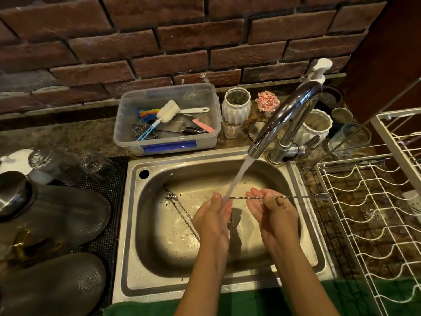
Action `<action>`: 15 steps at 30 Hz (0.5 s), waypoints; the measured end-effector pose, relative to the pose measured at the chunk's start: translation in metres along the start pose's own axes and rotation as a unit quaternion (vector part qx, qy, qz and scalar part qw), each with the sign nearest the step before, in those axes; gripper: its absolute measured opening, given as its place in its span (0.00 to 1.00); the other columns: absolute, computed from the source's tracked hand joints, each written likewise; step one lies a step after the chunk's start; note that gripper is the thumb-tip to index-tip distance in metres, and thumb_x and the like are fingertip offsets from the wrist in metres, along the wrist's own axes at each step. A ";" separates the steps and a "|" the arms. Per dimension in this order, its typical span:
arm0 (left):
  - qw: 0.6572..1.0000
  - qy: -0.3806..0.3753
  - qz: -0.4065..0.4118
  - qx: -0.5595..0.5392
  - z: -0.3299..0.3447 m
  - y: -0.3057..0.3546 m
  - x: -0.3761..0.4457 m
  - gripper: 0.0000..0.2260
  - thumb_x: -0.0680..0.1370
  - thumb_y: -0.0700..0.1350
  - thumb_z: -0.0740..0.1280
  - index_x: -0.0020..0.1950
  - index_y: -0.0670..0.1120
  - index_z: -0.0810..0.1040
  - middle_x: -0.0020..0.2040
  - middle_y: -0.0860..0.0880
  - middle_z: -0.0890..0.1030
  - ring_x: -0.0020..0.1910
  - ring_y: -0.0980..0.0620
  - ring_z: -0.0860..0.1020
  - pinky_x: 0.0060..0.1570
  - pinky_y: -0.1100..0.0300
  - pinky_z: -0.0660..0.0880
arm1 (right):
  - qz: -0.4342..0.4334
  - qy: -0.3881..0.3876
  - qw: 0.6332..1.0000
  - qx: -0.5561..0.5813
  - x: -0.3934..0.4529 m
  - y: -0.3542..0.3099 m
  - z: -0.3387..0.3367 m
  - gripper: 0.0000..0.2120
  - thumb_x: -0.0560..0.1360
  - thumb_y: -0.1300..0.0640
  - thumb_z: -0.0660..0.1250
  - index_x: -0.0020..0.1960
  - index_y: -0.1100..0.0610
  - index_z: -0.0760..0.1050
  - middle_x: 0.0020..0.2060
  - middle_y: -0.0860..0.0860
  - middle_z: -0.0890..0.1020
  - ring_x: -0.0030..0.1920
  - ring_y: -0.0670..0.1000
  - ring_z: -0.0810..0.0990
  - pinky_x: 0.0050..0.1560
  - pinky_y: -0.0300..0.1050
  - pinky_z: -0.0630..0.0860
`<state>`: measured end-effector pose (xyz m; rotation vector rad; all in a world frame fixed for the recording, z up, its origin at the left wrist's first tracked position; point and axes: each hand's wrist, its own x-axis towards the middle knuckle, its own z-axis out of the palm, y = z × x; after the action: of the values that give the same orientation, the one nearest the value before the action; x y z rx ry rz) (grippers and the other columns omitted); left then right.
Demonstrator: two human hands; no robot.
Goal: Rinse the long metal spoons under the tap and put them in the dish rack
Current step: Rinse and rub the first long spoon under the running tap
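I hold a long twisted metal spoon (pixel 241 197) level over the steel sink (pixel 159 290), right under the running water from the chrome tap (pixel 282 117). My left hand (pixel 215 217) closes its fingers round the spoon's left end, where the stream lands. My right hand (pixel 274 212) pinches the shaft near the middle, and the forked end (pixel 324 196) sticks out right toward the white wire dish rack (pixel 369 215). A second long spoon (pixel 182 212) lies slanted on the sink floor, left of my hands.
A clear plastic tub (pixel 167 145) with brushes and scourers sits behind the sink. White ribbed vases (pixel 235 106), glasses (pixel 348 139) and a soap pump (pixel 319 69) crowd the tap. Dark plates (pixel 57 215) and upturned glasses (pixel 98 166) lie on a mat at left.
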<state>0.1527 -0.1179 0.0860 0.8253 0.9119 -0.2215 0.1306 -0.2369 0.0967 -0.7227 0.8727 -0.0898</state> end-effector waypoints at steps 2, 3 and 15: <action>1.000 -0.019 -0.001 0.018 0.002 -0.005 -0.002 0.09 0.79 0.39 0.70 0.57 0.37 0.80 0.46 0.41 0.88 0.46 0.46 0.88 0.40 0.62 0.83 | -0.012 0.010 1.000 0.005 0.000 -0.005 -0.003 0.09 0.83 0.62 0.60 0.59 0.63 0.77 0.49 0.60 0.88 0.50 0.58 0.88 0.47 0.47 0.86; 0.999 -0.032 -0.003 0.027 0.003 -0.007 -0.003 0.08 0.80 0.38 0.69 0.58 0.37 0.80 0.48 0.39 0.88 0.47 0.45 0.87 0.42 0.61 0.83 | -0.016 0.015 1.000 0.012 0.001 -0.008 -0.005 0.09 0.84 0.61 0.59 0.57 0.63 0.77 0.48 0.60 0.88 0.49 0.57 0.88 0.45 0.45 0.86; 0.993 0.041 0.062 0.097 -0.006 0.010 -0.006 0.05 0.77 0.33 0.70 0.42 0.40 0.83 0.39 0.43 0.87 0.39 0.46 0.84 0.36 0.56 0.82 | 0.041 -0.030 0.996 -0.070 -0.009 0.029 0.031 0.07 0.81 0.62 0.64 0.53 0.63 0.80 0.48 0.61 0.88 0.50 0.57 0.88 0.51 0.49 0.83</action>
<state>0.1499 -0.1080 0.0938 1.0735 0.9211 -0.1707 0.1410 -0.1948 0.0987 -0.8146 0.8567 0.0657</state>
